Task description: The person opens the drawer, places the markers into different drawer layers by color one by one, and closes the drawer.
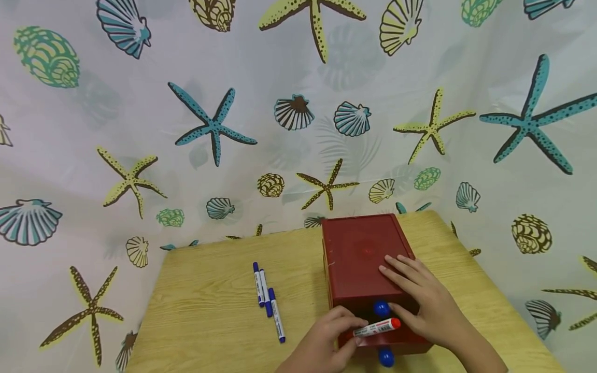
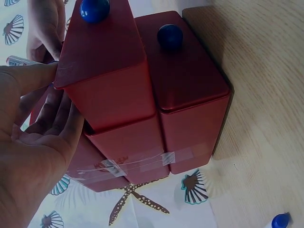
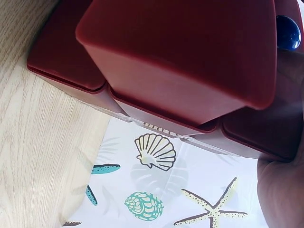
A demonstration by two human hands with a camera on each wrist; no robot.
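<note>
Your left hand (image 1: 326, 336) pinches a red-capped marker (image 1: 377, 327) lying crosswise over the pulled-out drawer (image 1: 396, 339) of the red box (image 1: 361, 259). Your right hand (image 1: 422, 298) rests flat, fingers straight, on the box top, just behind the marker.

Both hands (image 1: 422, 305) and forearms are bare, with no sleeves, rings or watch showing.

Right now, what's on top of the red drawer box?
The right hand lies flat on the lid of the red drawer box. The rest of the lid shows bare. The left hand holds a red marker over the pulled-out drawer, whose inside is covered.
</note>
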